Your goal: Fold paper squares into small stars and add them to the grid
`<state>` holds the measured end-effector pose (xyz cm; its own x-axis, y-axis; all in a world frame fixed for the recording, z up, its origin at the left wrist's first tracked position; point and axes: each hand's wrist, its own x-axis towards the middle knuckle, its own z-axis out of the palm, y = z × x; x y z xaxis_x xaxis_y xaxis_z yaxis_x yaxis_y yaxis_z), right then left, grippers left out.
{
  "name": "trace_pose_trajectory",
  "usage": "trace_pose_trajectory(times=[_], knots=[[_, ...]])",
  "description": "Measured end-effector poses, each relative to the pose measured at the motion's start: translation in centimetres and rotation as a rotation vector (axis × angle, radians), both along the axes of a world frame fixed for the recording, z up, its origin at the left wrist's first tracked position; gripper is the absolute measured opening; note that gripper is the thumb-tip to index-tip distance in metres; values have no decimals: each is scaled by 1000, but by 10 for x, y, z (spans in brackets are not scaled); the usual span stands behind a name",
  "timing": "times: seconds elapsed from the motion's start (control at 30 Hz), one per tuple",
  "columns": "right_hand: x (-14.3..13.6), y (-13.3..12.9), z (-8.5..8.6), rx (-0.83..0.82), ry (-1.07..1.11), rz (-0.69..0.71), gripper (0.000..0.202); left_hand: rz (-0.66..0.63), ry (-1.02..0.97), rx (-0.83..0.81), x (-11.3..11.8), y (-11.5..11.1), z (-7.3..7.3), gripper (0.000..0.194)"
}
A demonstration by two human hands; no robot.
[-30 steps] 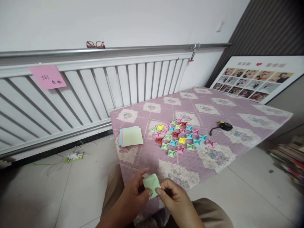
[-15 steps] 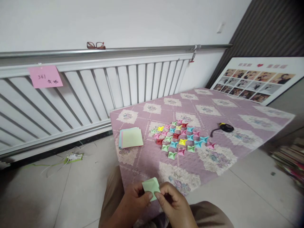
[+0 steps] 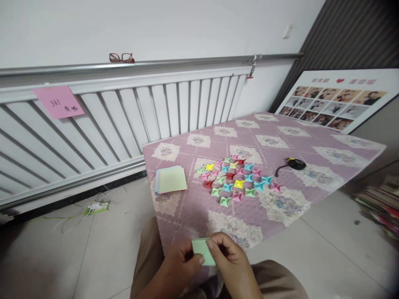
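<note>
You were mid-fold: left hand (image 3: 181,265) & right hand (image 3: 229,259) each had a pinching grip on the green paper (image 3: 203,251), w/ finished folded stars (image 3: 238,178) beyond on the surface (image 3: 193,207). Next fold needs edges aligned.

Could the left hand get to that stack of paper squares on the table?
Probably yes: nothing lies between the left hand and the stack, but it shares the green paper with the right hand.
</note>
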<state>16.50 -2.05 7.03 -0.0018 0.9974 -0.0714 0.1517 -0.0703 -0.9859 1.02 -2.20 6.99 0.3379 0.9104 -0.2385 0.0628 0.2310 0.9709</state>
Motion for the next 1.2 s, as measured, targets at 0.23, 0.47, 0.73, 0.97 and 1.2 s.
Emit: trace_pose_trajectory(times=[0.23, 0.47, 0.73, 0.97, 1.2], knots=[[-1, 1, -1, -38, 69, -76, 37, -25, 3, -137, 2, -2, -8, 21], [-8, 4, -8, -113, 238, -160, 39, -11, 56, -160, 3, -2, -13, 14], [-1, 11, -19, -252, 198, -16, 39, 5, 138, -125, 2, 0, -21, 13], [2, 24, -35, -137, -83, 97, 27, 62, 146, -151, 8, 0, -60, 18], [-1, 42, -63, -22, -304, 142, 24, -8, 339, -56, -11, 9, -79, 16]])
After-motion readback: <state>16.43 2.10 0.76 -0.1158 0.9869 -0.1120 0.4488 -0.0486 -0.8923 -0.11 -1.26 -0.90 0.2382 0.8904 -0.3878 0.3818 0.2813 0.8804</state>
